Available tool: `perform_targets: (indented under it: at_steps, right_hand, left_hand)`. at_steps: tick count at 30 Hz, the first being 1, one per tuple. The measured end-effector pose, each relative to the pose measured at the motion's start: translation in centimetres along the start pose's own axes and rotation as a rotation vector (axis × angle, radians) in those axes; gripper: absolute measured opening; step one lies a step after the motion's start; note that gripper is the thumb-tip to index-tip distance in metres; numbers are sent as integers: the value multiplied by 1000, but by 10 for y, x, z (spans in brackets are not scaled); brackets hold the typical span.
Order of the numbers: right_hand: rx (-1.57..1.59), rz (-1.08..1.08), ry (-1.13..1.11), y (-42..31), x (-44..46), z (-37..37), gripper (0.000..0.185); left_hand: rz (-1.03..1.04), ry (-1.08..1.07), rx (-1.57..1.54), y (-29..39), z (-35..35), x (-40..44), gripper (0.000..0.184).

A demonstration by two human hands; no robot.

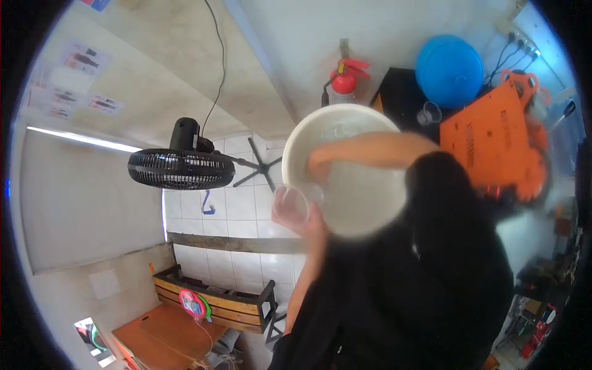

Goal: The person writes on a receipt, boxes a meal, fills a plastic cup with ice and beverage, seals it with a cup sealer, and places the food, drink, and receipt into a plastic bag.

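A large white bucket (370, 203) is in front of my body, with a pale interior that may hold water. My left hand (315, 223) grips a clear plastic cup (290, 207) just outside the bucket's left rim, with the cup's mouth tilted sideways. Another clear, rounded piece shows beside that cup at the rim, too blurred to name. Reaching across the bucket from the right, my right hand (319, 163) is down inside near the left wall. Its fingers are blurred and partly hidden, so whether they hold anything does not show.
Beyond the bucket, a red fire extinguisher (344, 82) hangs on the wall. A blue round container (449, 71), a clear cup (430, 113) and an orange case (493, 135) are to the right. Left are a black standing fan (182, 168) and a wooden bench (209, 302).
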State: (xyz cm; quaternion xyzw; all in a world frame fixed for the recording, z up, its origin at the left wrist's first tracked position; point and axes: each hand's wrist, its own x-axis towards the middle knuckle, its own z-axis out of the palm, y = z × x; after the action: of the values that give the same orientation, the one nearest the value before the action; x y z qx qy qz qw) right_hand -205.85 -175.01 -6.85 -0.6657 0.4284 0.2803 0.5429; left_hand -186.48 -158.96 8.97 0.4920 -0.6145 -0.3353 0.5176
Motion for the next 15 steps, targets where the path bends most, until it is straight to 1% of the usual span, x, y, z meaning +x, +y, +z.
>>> perform_targets:
  at_steps: [2,3,5,6,7,8,9,11,12,14,15]
  right_hand:
    - [-29,-1,-102,-6,-10,9,34]
    - [-31,4,-104,-7,-25,7,34]
    - [139,135,-133,-19,-59,-1,31]
    - [133,135,-126,-17,-70,-5,31]
    - [70,1,-173,-9,-79,-9,27]
    - [38,-67,-197,-6,-84,-5,26]
    - [9,-135,-218,-2,-89,-2,24]
    - [122,-191,-223,1,-94,17,20]
    - [161,-209,-221,-1,-101,26,19]
    - [421,1,-220,-12,-132,38,16]
    - [423,6,-217,-3,-132,43,16]
  left_hand:
    - [50,-37,89,5,-1,1,62]
    - [68,-48,116,6,-1,2,62]
    - [41,-52,89,4,-5,0,62]
    - [38,-51,78,2,-6,-1,61]
    - [16,-55,-60,-5,-7,-1,63]
    - [-8,-62,-196,-10,-10,-2,64]
    - [-3,-64,-195,-8,-14,-2,64]
    - [-11,-132,-355,-1,-18,3,70]
    - [-7,-136,-358,6,-21,6,70]
    - [-102,-207,-247,19,-28,14,77]
    - [-101,-209,-253,25,-31,19,77]
